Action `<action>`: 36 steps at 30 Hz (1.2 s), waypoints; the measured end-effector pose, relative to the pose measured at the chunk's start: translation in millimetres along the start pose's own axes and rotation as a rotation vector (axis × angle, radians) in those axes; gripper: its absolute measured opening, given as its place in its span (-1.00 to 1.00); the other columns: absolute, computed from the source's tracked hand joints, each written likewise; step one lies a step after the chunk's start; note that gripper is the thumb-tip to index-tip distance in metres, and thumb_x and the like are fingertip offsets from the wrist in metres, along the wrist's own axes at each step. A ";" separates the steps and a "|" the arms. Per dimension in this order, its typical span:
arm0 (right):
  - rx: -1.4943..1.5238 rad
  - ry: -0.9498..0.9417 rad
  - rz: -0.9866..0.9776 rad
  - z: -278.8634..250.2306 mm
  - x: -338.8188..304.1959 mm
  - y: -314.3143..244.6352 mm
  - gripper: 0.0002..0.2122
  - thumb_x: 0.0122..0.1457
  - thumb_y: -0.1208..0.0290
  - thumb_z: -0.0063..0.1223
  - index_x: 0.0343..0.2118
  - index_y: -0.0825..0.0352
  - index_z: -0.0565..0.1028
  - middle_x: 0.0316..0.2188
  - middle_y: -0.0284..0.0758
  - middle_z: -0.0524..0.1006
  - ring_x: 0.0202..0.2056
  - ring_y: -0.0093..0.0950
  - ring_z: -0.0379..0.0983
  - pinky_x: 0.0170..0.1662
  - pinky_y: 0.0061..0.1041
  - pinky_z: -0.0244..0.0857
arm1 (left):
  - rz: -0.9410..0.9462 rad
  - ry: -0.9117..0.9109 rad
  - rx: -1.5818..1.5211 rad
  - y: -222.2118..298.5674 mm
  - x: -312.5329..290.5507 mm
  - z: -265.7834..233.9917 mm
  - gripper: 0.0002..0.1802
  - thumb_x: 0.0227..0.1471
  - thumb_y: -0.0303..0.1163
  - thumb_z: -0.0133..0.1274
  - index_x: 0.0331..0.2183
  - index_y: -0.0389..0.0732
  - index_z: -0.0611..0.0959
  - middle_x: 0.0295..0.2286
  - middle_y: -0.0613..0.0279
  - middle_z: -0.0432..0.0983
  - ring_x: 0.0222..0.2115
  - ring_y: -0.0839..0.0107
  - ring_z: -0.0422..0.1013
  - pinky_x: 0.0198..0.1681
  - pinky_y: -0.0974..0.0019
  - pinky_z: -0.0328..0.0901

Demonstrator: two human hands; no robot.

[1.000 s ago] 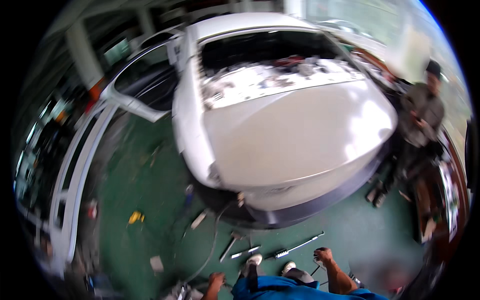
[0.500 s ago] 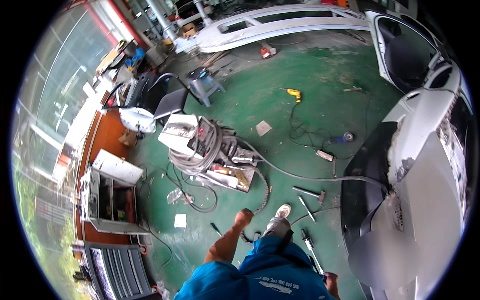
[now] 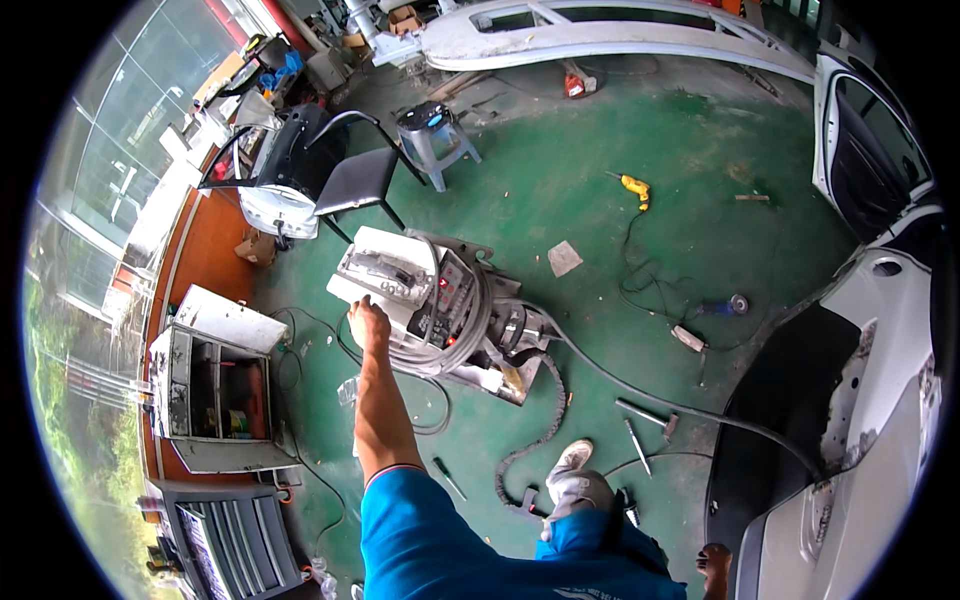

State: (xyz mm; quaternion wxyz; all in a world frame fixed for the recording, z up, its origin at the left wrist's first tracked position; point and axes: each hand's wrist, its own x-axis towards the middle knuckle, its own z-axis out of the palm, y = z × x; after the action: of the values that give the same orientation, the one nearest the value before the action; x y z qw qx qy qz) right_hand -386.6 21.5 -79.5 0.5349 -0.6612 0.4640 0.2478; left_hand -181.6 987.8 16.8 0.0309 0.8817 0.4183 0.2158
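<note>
My left hand (image 3: pixel 369 322) reaches out to the left edge of a white machine with a control panel (image 3: pixel 445 290), at or just over its casing. The fingers are bent and partly hidden behind the back of the hand. A red display and a lit red lamp show on the panel, and thick grey cable lies coiled around the machine. Low at the right, my right hand (image 3: pixel 714 560) hangs beside the silver car body (image 3: pixel 850 530), its fingers curled; whatever they may hold is hidden. A dark ribbed hose (image 3: pixel 545 440) runs from the machine to a pistol-shaped torch (image 3: pixel 530 503) near my leg.
A hammer (image 3: pixel 650 418), a thin rod (image 3: pixel 637 447) and a screwdriver (image 3: pixel 449 478) lie on the green floor. Farther off are a yellow drill (image 3: pixel 635 190) and an angle grinder (image 3: pixel 730 306). A black chair (image 3: pixel 358 180) and a grey stool (image 3: pixel 435 145) stand beyond the machine.
My left hand has moved forward and left, from near the ribbed hose to the machine. My view has shifted, and more of the panel shows. My right hand is still low at the right.
</note>
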 end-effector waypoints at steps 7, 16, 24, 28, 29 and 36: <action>-0.556 -0.212 -0.291 -54.4 77.5 44.6 -0.58 -0.11 0.58 0.20 -0.09 0.26 0.53 -0.25 -0.29 0.57 -0.49 -0.46 0.60 -0.52 -0.43 0.45 | -0.047 -0.063 0.072 -16.4 75.9 51.7 -0.60 0.08 -0.42 -0.07 -0.05 -0.06 0.68 -0.12 0.06 0.52 -0.07 0.00 0.41 0.06 0.07 0.32; -0.333 -0.019 -0.043 6.5 43.3 -65.5 -0.90 0.05 0.49 0.08 -0.38 0.37 0.50 -0.65 -0.26 0.50 -0.67 -0.44 0.47 -0.67 -0.43 0.37 | 0.180 -0.317 0.101 -24.2 109.8 37.3 -0.81 -0.11 -0.35 0.20 -0.35 -0.13 0.71 -0.25 0.06 0.58 -0.16 0.02 0.47 -0.06 0.05 0.38; -0.377 0.034 -0.134 85.0 1.0 -115.9 -0.84 0.02 0.49 0.04 -0.33 0.41 0.54 -0.59 -0.27 0.53 -0.70 -0.46 0.46 -0.69 -0.46 0.32 | 0.411 -0.375 0.208 -33.1 96.5 18.2 -0.77 -0.12 -0.55 0.02 -0.34 -0.14 0.65 -0.28 0.05 0.49 -0.14 -0.02 0.41 -0.07 0.02 0.38; -0.125 -0.108 -0.159 103.2 16.7 -97.8 -0.93 0.02 0.51 0.08 -0.44 0.37 0.53 -0.58 -0.27 0.54 -0.66 -0.45 0.50 -0.68 -0.44 0.34 | 0.628 -0.341 0.283 -45.1 135.7 10.8 -0.85 -0.01 -0.49 -0.03 -0.35 -0.15 0.62 -0.27 0.02 0.48 -0.17 0.00 0.44 -0.13 0.00 0.38; 0.001 -0.147 -0.155 92.4 31.8 -75.8 -0.95 0.02 0.51 0.09 -0.46 0.36 0.53 -0.57 -0.28 0.54 -0.64 -0.44 0.51 -0.67 -0.44 0.34 | 0.709 -0.338 0.292 -51.6 150.4 13.2 -0.83 0.02 -0.46 -0.03 -0.33 -0.15 0.63 -0.24 0.01 0.50 -0.17 0.00 0.44 -0.13 0.00 0.37; -1.407 -0.017 -0.490 69.0 50.6 -39.7 -0.81 0.15 0.21 0.05 -0.40 0.18 0.63 -0.34 -0.25 0.62 -0.19 -0.24 0.55 -0.22 -0.20 0.45 | 0.495 0.100 -0.079 32.4 25.0 -73.0 -0.67 0.23 -0.30 -0.06 -0.14 -0.32 0.64 -0.27 0.01 0.60 -0.26 0.23 0.50 -0.14 0.16 0.38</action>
State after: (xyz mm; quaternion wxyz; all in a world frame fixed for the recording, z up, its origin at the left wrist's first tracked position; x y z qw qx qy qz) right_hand -317.5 68.4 -123.3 0.0286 -0.9300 0.0309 0.3650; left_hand -173.9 976.3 99.3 -0.0091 0.9436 0.1820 0.2766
